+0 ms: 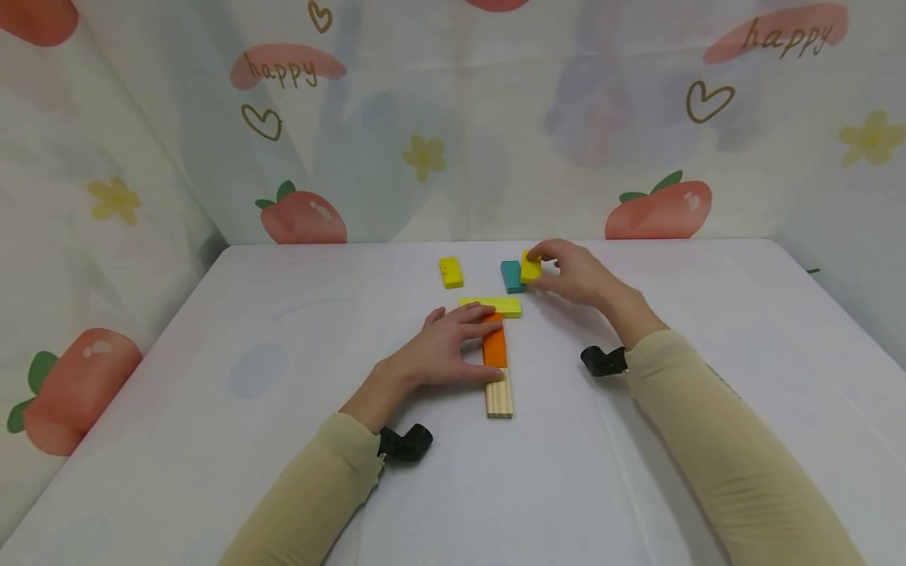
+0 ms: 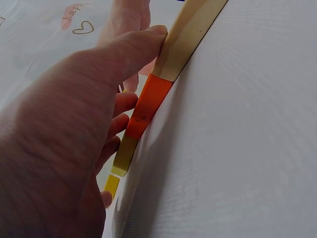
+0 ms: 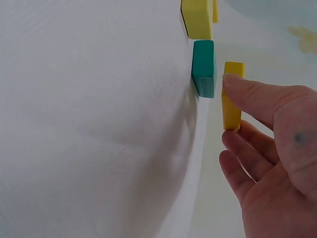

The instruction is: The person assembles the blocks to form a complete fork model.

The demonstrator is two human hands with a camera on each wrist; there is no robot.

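My right hand (image 1: 576, 275) pinches a yellow block (image 1: 530, 268) between thumb and fingers, beside and partly over a teal block (image 1: 512, 277). In the right wrist view the held yellow block (image 3: 232, 111) is apart from the teal block (image 3: 203, 69). My left hand (image 1: 442, 346) lies with spread fingers on a row of blocks: fingertips touch the orange block (image 1: 495, 346) and reach the yellow-green block (image 1: 506, 307) set crosswise at its far end, while the thumb touches the plain wooden block (image 1: 499, 399).
Another yellow block (image 1: 451, 273) lies farther back, left of the teal one. The white table (image 1: 283, 472) ends at a patterned cloth (image 1: 460, 118) behind and at the left. Black devices (image 1: 406, 442) are strapped at both wrists.
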